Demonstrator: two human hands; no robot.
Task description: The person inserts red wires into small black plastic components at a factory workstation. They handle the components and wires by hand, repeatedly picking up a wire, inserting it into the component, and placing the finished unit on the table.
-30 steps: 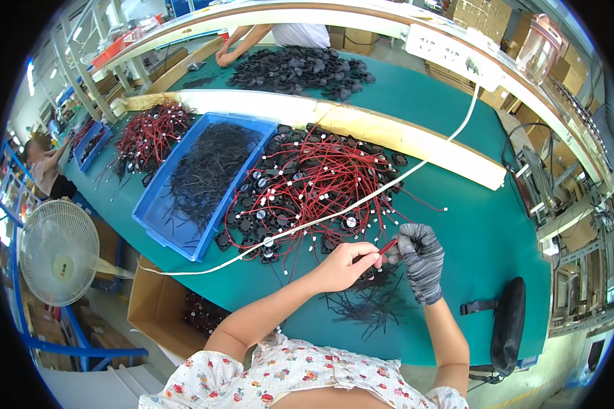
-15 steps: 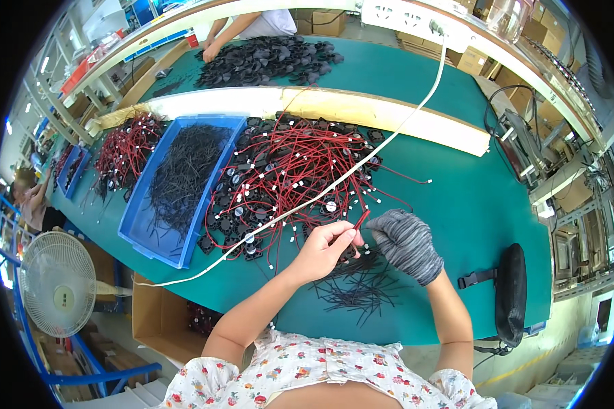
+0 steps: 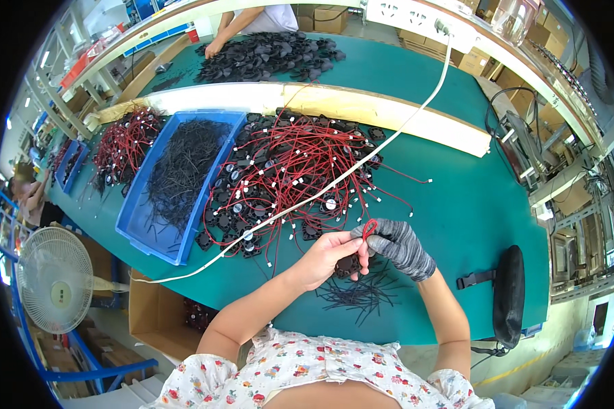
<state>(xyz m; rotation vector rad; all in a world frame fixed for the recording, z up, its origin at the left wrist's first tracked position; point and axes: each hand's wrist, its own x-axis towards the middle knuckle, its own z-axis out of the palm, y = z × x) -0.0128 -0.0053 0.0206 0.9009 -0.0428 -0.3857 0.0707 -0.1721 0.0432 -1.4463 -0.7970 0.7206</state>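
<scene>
Bare and closed, my left hand [image 3: 325, 258] pinches a small black fan [image 3: 347, 266] with a red wire. The fan hangs just under the fingertips. My right hand [image 3: 404, 249], in a grey knitted glove, is closed on the red wire [image 3: 370, 228], which is bent into a small loop between both hands. Under them lies a loose heap of thin black tube pieces [image 3: 358, 298]. Just beyond my hands is a big pile of black fans with red wires [image 3: 300, 160] and white connectors. Whether a tube piece is in my fingers is too small to tell.
A blue tray [image 3: 126, 235] of black tubes stands left, with another heap of wired fans [image 3: 123, 146] beyond. A white cable [image 3: 348, 172] crosses the table [image 3: 457, 232]. A black pouch [image 3: 509, 296] lies right. Across a divider [image 3: 389, 114], another person's hand [image 3: 213, 49] touches black parts.
My hands have come together. The red wire, earlier held as a short bunch, now shows as a loop, and the black fan is now visible below my left fingers.
</scene>
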